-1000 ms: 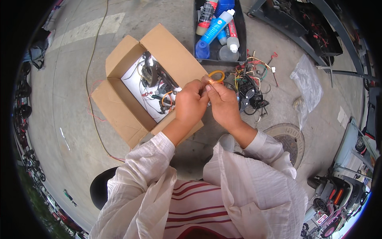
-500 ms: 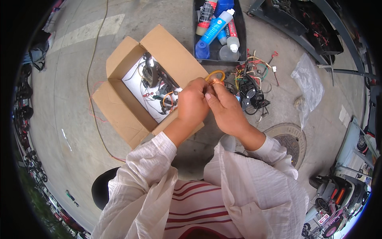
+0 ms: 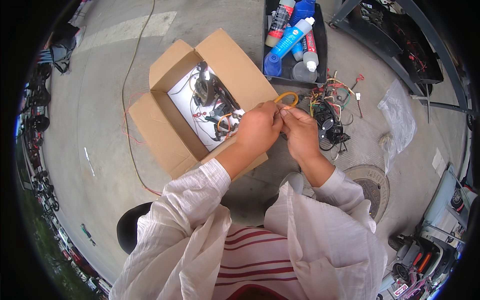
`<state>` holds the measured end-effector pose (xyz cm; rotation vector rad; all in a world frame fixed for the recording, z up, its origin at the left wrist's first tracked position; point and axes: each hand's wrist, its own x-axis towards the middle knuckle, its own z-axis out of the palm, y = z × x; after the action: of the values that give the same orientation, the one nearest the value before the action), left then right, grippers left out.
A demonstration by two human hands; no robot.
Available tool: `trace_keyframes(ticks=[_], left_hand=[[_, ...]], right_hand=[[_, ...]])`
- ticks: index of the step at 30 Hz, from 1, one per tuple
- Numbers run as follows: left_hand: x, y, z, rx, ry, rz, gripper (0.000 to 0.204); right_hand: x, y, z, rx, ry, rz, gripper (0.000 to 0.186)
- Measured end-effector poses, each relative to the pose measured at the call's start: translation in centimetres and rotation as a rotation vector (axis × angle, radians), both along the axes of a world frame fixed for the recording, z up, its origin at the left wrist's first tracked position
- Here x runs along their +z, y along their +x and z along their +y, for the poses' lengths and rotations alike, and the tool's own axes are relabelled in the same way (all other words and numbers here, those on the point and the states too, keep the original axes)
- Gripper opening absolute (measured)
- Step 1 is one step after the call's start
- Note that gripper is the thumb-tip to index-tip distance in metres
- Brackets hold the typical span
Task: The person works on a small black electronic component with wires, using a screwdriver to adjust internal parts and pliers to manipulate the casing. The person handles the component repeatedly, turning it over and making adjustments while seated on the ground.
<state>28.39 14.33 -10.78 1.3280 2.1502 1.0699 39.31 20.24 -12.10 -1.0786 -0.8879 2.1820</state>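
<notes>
My left hand (image 3: 260, 126) and my right hand (image 3: 301, 134) meet in front of me, beside the near right flap of an opened cardboard box (image 3: 165, 132). Both are closed, fingertips pinched together on an orange-yellow cable (image 3: 289, 95). Its loop sticks out beyond the fingers, while a thin coppery bit shows between the fingertips. The rest of the cable is covered by my hands. Inside the box, dark plastic parts and wires (image 3: 212, 92) lie on a white bottom. To the right of my hands a tangle of coloured wires and black parts (image 3: 327, 117) rests on the ground.
A black tray (image 3: 295, 82) of bottles and tubes stands beyond the box. A clear plastic bag (image 3: 397, 117) and a round manhole cover (image 3: 372, 187) are at right. A grey metal frame (image 3: 377, 37) stands far right; a long cord (image 3: 125, 100) runs along the left.
The scene has shifted slightly right in view. My right hand has turned more upright, its fingertips still against the left's. Less of the coppery end shows than before.
</notes>
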Motion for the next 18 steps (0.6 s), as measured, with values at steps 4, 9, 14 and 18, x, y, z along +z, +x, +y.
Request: trace_keyframes(ticks=[4,9,14,18], left_hand=[[0.1,0.2,0.1,-0.029,-0.066,-0.027,0.011],[-1.2,-0.4,-0.8,0.049,-0.029,-0.094,0.011],[-0.4,0.0,-0.6,0.098,0.007,-0.163,0.009],[-1.1,-6.8,-0.7,0.399,-0.164,-0.314,0.015]], right_hand=[[-0.3,0.4,0.1,0.057,0.113,-0.113,0.022],[1.9,1.0,0.9,0.611,0.606,-0.318,0.023],[6.0,1.1,0.5,0.585,0.770,-0.490,0.029],[9.4,2.6,0.4,0.772,0.808,-0.345,0.037]])
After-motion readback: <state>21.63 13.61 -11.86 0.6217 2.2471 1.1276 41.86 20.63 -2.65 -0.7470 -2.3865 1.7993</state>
